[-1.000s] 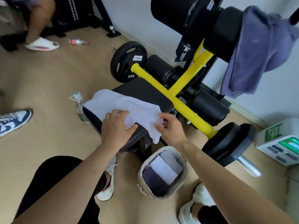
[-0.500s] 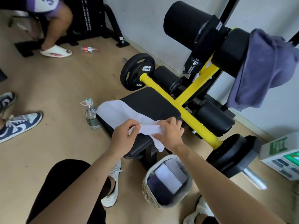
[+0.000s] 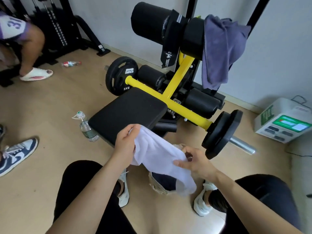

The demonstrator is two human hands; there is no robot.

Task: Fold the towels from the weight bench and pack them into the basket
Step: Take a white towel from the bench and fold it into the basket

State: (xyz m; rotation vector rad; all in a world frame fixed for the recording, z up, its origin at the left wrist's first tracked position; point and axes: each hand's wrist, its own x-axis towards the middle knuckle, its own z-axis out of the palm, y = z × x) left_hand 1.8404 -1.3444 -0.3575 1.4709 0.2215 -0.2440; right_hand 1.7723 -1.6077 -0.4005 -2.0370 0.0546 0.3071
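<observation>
A white towel [image 3: 157, 154] hangs between my hands, off the black bench pad [image 3: 130, 112] and above the basket [image 3: 158, 187]. My left hand [image 3: 125, 144] grips its upper end at the pad's near edge. My right hand [image 3: 195, 160] pinches its lower right edge. The towel's loose end droops over the basket, hiding most of it; a dark towel shows inside. A purple-grey towel [image 3: 221, 51] hangs over a black roller pad at the top of the machine.
A water bottle [image 3: 87, 128] stands left of the bench. Yellow bar with black weight plates [image 3: 221, 135] juts right. A white and green box [image 3: 285, 120] sits by the wall. Other people's feet are at left [image 3: 16, 154]. My shoes flank the basket.
The white towel has been lifted off the bench pad and carried toward me, over the basket. Both hands moved down and nearer; the pad is now bare.
</observation>
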